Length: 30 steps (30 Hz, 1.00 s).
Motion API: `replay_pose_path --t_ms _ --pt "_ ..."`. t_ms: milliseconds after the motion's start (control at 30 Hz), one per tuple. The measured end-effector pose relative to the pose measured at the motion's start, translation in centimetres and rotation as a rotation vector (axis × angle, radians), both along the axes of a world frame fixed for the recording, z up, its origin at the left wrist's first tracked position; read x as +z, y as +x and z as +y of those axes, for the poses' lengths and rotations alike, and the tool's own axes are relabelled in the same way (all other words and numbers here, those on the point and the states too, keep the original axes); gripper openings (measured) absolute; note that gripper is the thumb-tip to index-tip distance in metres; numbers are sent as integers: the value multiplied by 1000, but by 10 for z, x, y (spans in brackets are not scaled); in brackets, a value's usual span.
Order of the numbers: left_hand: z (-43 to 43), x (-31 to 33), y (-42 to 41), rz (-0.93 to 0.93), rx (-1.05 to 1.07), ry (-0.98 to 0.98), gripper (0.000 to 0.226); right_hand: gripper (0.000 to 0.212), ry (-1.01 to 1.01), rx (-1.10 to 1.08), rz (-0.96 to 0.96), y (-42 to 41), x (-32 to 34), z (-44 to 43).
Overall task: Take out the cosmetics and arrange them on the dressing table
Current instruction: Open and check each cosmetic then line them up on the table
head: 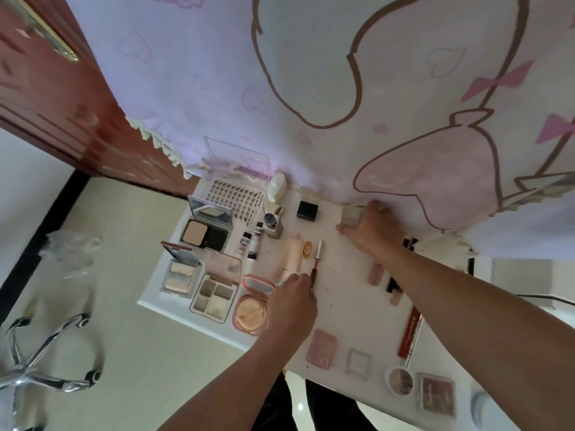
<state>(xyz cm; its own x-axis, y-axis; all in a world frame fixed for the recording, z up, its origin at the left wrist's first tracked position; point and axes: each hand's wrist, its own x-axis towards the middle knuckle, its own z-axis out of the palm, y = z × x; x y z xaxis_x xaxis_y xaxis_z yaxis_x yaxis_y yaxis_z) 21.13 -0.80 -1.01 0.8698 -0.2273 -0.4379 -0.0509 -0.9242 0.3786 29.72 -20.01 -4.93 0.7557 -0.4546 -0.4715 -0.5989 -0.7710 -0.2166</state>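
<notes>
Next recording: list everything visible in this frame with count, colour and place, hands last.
dressing table: one, white, centre.
lash tray: one, clear lid open, back left.
open palettes: four, silver and pink, left side.
egg case: one, white, back.
box: one, black, back centre.
small bottles: four, dark caps, beside lash tray.
peach bottle: one, lying, centre.
lip gloss tube: one, red, silver cap, centre.
small clear case: one, back right of centre.
lipsticks: at least two, pink and black, right.
red stick: one, long, right edge.
closed cases: four, pink, clear, white, red, near edge.
curtain: one, lilac, behind table.
chair base: one, chrome, floor left.
left hand: one, pinches lip gloss tube.
right hand: one, grips small clear case.
</notes>
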Motion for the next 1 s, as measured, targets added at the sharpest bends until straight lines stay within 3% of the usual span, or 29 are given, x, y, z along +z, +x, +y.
replay_pose_path --t_ms 133,267,433,533,667,767,1000 --pt "8 3 -4 -47 4 -19 23 120 -14 -32 -9 3 -6 13" --pt "14 6 -8 -59 -3 -39 21 118 82 -136 -27 -4 -10 17" --pt "25 17 -1 -106 16 -63 22 64 241 -161 -152 -9 1 19" --pt "34 28 12 -86 62 -104 23 49 388 -217 -223 -14 18 13" --pt "45 58 37 -57 130 -325 18 35 736 -328 -269 -28 74 5" --pt "53 92 54 41 169 -570 16 32 930 -259 -201 -45 122 3" --pt "49 163 76 376 314 -1015 18 38 1021 -149 -285 -63 199 24"
